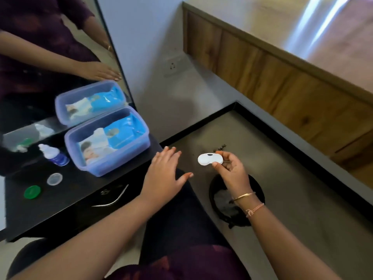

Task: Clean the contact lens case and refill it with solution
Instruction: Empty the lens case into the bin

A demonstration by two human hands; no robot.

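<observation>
My right hand (232, 170) pinches a white contact lens case (210, 159) between thumb and fingers, held out over the floor above a black bin (256, 190). My left hand (164, 174) hovers flat with fingers spread, holding nothing, just past the right edge of the black table (80, 195). On the table stand a small solution bottle (54, 155), a clear cap (54, 179) and a green cap (32, 192).
A purple plastic tub (113, 164) holding a blue wipes pack (123, 131) sits at the table's back right. A mirror (50, 57) leans behind it. A curved metal drawer handle (113, 200) shows below. A wooden bed frame (282, 81) runs along the right.
</observation>
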